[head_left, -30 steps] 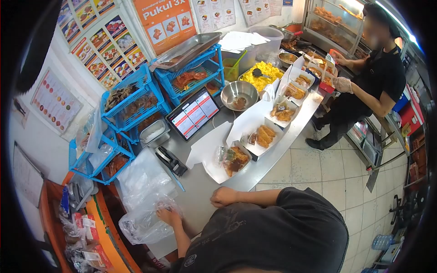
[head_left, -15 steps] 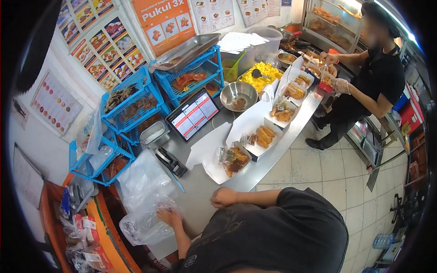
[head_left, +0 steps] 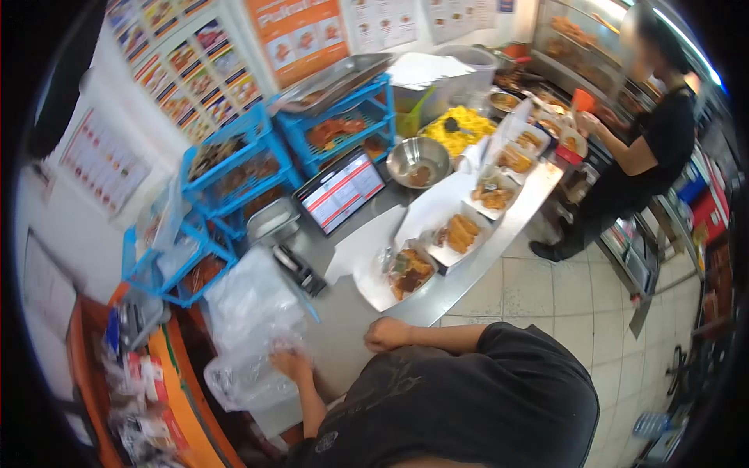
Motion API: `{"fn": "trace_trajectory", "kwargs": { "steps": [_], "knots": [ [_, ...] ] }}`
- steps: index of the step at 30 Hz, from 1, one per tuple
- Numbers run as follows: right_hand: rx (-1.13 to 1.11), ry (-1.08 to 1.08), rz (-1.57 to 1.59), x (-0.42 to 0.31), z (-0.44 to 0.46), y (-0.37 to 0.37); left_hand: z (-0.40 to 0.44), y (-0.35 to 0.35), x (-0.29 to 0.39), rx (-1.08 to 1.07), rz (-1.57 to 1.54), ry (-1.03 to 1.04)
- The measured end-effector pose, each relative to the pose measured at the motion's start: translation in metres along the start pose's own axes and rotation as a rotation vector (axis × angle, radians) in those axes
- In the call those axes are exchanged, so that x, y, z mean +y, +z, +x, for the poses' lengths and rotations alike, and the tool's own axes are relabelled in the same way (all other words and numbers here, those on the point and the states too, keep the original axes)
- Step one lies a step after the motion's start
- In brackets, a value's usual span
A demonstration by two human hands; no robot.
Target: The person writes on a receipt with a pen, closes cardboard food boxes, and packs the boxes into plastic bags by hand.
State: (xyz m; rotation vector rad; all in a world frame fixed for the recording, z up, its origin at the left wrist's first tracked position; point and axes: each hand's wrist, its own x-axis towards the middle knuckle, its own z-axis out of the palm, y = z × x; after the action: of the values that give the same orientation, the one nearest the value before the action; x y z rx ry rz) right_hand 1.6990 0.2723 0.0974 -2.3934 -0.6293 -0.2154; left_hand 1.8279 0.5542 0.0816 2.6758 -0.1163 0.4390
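Note:
My left hand (head_left: 292, 363) is at the near edge of the counter, its fingers closed on a thin clear plastic bag (head_left: 246, 378); the fingertips are blurred. More clear plastic bags (head_left: 253, 300) lie flat just beyond it. My right hand (head_left: 388, 335) rests as a loose fist on the steel counter (head_left: 339, 331), with nothing seen in it. Nearest to that hand is an open white box (head_left: 373, 290) holding fried chicken (head_left: 409, 273) with dark sauce and a small plastic packet. Another open box with golden fried pieces (head_left: 460, 234) stands behind it.
A tablet (head_left: 343, 191), a black tape dispenser (head_left: 299, 271) and a steel bowl (head_left: 419, 164) stand on the counter. Blue racks (head_left: 234, 168) line the wall. More food boxes (head_left: 493, 195) run along the right edge. A co-worker (head_left: 651, 132) in black stands at the far end.
The view has shifted slightly, and the scene sits a little further right. The co-worker's hands have moved from the red food box towards an orange container. My hands stay in nearly the same places.

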Motion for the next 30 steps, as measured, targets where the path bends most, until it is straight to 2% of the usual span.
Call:
{"fn": "trace_trajectory", "kwargs": {
  "steps": [1,2,3,4,5,6,7,8,10,14,17,20,23,26,29,30],
  "knots": [
    [0.017,0.002,-0.014,0.001,0.0,0.002,-0.005,0.025,-0.026,0.07,0.013,0.056],
    [0.02,-0.01,-0.017,0.002,0.0,0.003,-0.005,0.031,-0.031,0.01,0.202,0.114],
    [-0.062,0.022,-0.105,0.002,-0.002,0.0,-0.003,0.046,-0.036,0.074,0.289,0.127],
    [-0.056,0.041,-0.021,0.004,-0.001,0.001,0.001,0.054,-0.045,0.039,0.218,0.175],
    [0.039,0.007,0.016,-0.004,0.002,-0.008,0.004,0.027,-0.024,-0.111,0.093,0.112],
    [0.006,0.019,-0.064,0.002,0.001,0.002,0.004,0.003,-0.007,-0.012,-0.007,0.172],
    [0.003,0.008,0.006,-0.001,0.005,-0.004,0.008,0.008,-0.015,-0.021,-0.01,0.166],
    [-0.006,0.066,0.03,-0.011,0.008,-0.01,0.013,-0.003,-0.009,-0.179,0.007,0.022],
    [0.004,0.037,0.042,-0.022,0.014,-0.016,0.018,-0.043,0.016,-0.342,0.034,-0.11],
    [0.008,0.02,0.014,-0.02,0.015,-0.018,0.017,-0.072,0.027,-0.21,0.17,-0.135],
    [0.022,0.026,0.006,-0.022,0.017,-0.015,0.013,-0.088,0.021,-0.256,0.124,-0.384],
    [0.015,0.018,0.037,-0.024,0.017,-0.017,-0.012,-0.09,0.013,-0.361,0.205,-0.467],
    [-0.016,0.016,0.024,-0.023,0.017,-0.018,-0.029,-0.087,0.007,-0.434,0.135,-0.327],
    [-0.016,-0.007,0.0,-0.021,0.016,-0.017,-0.042,-0.091,0.028,-0.539,0.031,-0.286],
    [-0.018,0.005,0.035,-0.024,0.016,-0.019,-0.06,-0.067,0.034,-0.265,-0.264,-0.222],
    [-0.02,-0.006,0.03,-0.023,0.018,-0.019,-0.063,-0.06,0.035,-0.129,-0.272,-0.191]
  ]
}}
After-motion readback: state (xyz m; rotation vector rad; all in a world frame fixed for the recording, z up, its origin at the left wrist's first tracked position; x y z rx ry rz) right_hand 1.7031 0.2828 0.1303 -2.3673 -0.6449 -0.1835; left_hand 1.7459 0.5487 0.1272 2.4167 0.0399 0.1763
